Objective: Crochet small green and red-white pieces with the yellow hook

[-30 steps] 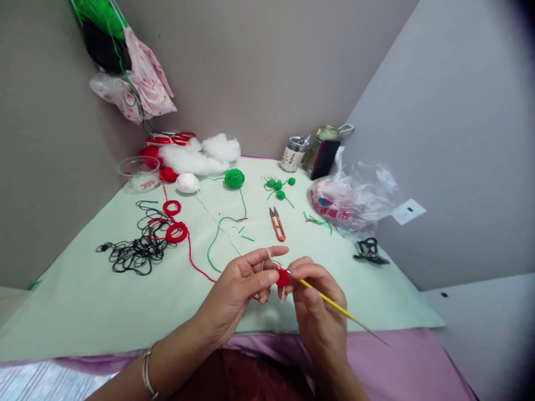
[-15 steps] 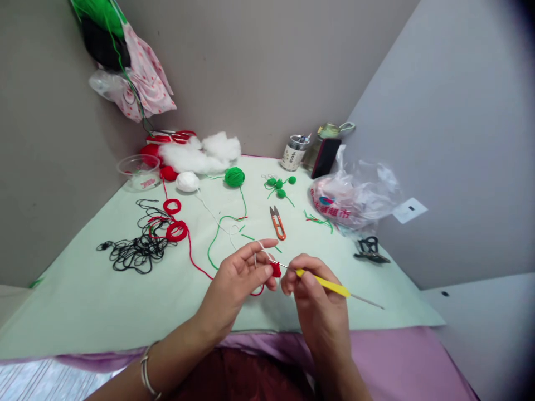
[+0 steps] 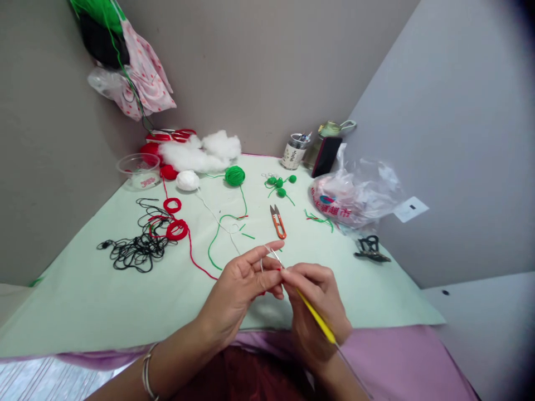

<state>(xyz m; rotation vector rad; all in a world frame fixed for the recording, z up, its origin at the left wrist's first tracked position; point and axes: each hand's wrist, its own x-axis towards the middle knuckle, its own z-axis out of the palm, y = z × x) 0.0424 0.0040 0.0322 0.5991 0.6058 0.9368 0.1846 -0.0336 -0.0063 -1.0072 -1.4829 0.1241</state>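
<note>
Swung steeper, the yellow hook (image 3: pixel 316 317) slants, tip forward and left, pinched by the right-hand grip (image 3: pixel 321 292).

A narrow, rounded, silver-coloured bracelet (image 3: pixel 145 372) circles the person's left forearm (image 3: pixel 184 348). Dark red clothing (image 3: pixel 246 376), softly creased, shows at the front of the body. The left hand (image 3: pixel 238 289) and right hand (image 3: pixel 315 312) are bare.

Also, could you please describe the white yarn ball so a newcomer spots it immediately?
On the pale green tabletop, find the fluffy white stuffing near the back wall. The white yarn ball sits just in front, compact, unlike the loose stuffing, and white, unlike the green yarn ball to its right.
</note>
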